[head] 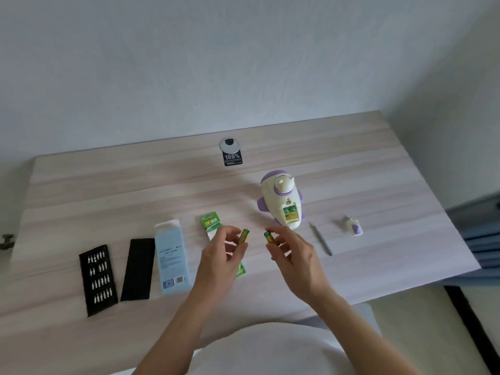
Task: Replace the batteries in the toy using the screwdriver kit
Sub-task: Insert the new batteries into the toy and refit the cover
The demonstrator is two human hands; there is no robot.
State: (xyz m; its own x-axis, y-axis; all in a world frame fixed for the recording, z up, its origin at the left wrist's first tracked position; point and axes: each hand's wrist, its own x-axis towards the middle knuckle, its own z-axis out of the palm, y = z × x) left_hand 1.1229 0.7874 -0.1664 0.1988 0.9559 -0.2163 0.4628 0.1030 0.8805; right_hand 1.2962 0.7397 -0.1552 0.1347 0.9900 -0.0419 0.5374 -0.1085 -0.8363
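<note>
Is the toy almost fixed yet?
Partway. The white and purple rocket toy has its battery hatch open with two batteries inside; the white and purple cover lies on the table. The left hand and right hand each hold a green and yellow battery. Screwing the cover back remains.

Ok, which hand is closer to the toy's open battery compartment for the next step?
Right, probably. The right hand, pinching a battery, is just in front of the toy and its open compartment; the left hand holds the other battery farther away, over the battery pack.
</note>
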